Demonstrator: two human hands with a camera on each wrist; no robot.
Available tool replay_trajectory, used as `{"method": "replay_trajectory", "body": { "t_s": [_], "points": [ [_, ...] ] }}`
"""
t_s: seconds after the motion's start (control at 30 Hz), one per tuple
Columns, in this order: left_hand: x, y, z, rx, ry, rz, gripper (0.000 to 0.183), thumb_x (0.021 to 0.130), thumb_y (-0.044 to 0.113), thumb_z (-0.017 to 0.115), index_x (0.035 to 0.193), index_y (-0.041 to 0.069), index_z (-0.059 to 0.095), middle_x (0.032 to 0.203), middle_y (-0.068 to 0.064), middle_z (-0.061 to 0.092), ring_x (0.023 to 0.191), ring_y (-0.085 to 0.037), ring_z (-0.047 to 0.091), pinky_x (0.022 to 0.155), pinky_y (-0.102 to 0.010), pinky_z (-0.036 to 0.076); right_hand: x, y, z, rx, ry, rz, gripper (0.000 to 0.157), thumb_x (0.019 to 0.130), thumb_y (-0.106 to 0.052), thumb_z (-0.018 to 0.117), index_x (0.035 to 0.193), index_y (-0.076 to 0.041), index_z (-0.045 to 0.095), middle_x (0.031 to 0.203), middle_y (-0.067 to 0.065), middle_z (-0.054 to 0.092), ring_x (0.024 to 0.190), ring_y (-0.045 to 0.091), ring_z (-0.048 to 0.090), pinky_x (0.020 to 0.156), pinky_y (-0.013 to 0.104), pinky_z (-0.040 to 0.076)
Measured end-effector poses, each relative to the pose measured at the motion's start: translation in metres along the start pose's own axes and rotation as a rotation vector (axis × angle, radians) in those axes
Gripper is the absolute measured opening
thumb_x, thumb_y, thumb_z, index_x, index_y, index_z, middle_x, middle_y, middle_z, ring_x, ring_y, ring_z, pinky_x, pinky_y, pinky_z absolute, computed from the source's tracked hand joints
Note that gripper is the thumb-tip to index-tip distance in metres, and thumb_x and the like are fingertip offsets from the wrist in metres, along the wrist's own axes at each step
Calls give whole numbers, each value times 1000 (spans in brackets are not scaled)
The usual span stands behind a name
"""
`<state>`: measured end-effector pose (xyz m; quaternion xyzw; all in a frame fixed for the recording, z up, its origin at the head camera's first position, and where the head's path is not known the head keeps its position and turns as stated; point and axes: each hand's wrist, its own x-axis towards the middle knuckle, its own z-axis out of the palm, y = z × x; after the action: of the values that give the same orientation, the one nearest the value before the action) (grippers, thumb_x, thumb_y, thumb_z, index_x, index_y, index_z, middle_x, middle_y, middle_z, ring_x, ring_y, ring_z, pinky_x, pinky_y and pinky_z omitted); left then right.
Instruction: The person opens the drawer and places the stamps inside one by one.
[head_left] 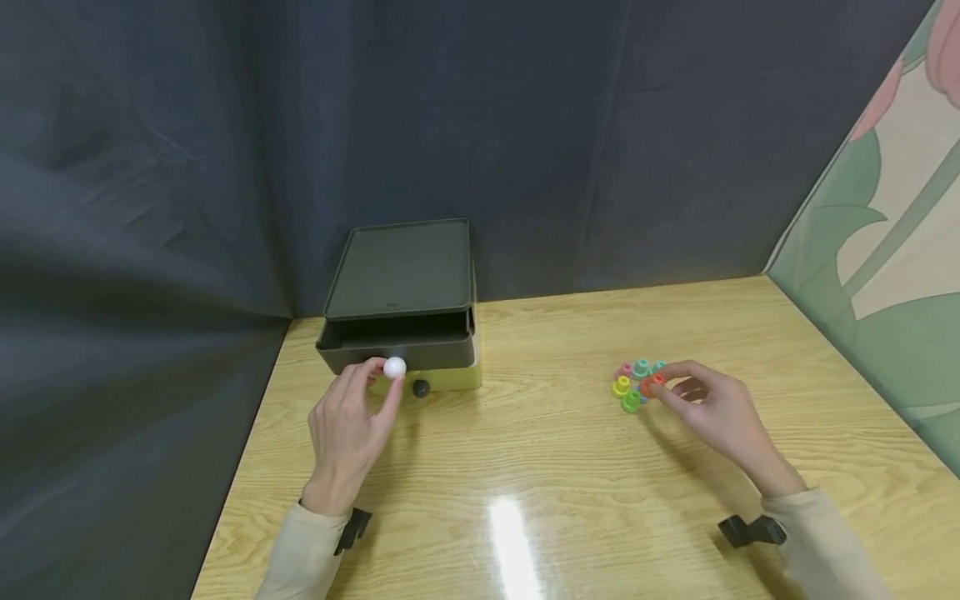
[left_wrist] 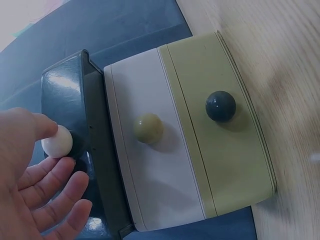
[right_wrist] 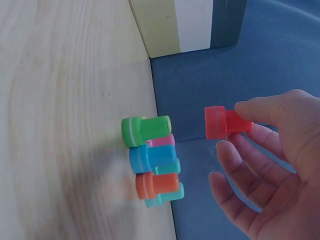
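My left hand (head_left: 347, 433) pinches the white round knob (left_wrist: 57, 142) of the dark grey top drawer (head_left: 435, 357), thumb on one side and fingertips on the other. That drawer is pulled partway out of a small cabinet (head_left: 408, 271); no contents show in its visible part. In my right hand (head_left: 716, 417), a red toy stamp (right_wrist: 216, 122) is pinched between thumb and fingers, held above the table. Below it stand several more stamps, among them a green one (right_wrist: 145, 130), a blue one (right_wrist: 152, 157), an orange one (right_wrist: 157, 185) and a yellow one (head_left: 621, 387).
Under the top drawer sit a white drawer (left_wrist: 160, 175) with a yellowish knob (left_wrist: 148, 128) and a yellow-green drawer (left_wrist: 220, 160) with a dark knob (left_wrist: 220, 106). Dark cloth (head_left: 525, 150) hangs behind the wooden table (head_left: 570, 467). A floral panel (head_left: 885, 250) borders the right side.
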<state>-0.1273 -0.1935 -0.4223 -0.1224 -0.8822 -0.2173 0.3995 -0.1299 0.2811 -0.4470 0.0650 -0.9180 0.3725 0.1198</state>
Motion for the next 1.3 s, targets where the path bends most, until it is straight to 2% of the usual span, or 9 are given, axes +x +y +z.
{"method": "replay_trajectory", "body": {
  "t_s": [0.33, 0.5, 0.77, 1.03, 1.3],
  "points": [
    [-3, 1, -2, 2, 5, 38, 28, 89, 23, 85, 107, 5, 74, 89, -11, 74, 71, -27, 71, 51, -38, 51, 4, -12, -4, -13, -15, 5, 25, 97, -32, 80, 114, -14, 78, 108, 13, 81, 83, 7, 71, 68, 23, 56],
    [-5, 0, -5, 11, 0, 49, 28, 89, 24, 84, 107, 5, 75, 88, -11, 74, 71, -27, 70, 51, -38, 51, 7, -19, -4, -14, -14, -15, 24, 97, -32, 80, 113, -15, 79, 107, 12, 81, 82, 3, 71, 68, 24, 56],
    [-7, 1, -8, 7, -5, 64, 26, 91, 27, 81, 107, 7, 75, 89, -9, 75, 71, -27, 71, 53, -38, 52, 12, -30, -6, -18, -24, -11, 25, 96, -36, 80, 113, -17, 79, 107, 10, 81, 83, 6, 72, 66, 26, 54],
    [-10, 3, -10, 4, 5, 67, 26, 92, 29, 79, 106, 7, 76, 89, -10, 76, 73, -27, 72, 54, -40, 54, 18, -41, -3, 11, -26, -55, 23, 95, -35, 83, 112, -19, 79, 103, 5, 82, 81, -2, 70, 64, 26, 53],
    [-13, 3, -10, -2, 24, 60, 28, 90, 30, 80, 104, 6, 76, 88, -9, 77, 73, -26, 73, 56, -41, 54, 20, -52, -2, 10, -38, -82, 22, 96, -31, 81, 113, -18, 78, 98, 3, 81, 81, 3, 70, 62, 27, 52]
  ]
}}
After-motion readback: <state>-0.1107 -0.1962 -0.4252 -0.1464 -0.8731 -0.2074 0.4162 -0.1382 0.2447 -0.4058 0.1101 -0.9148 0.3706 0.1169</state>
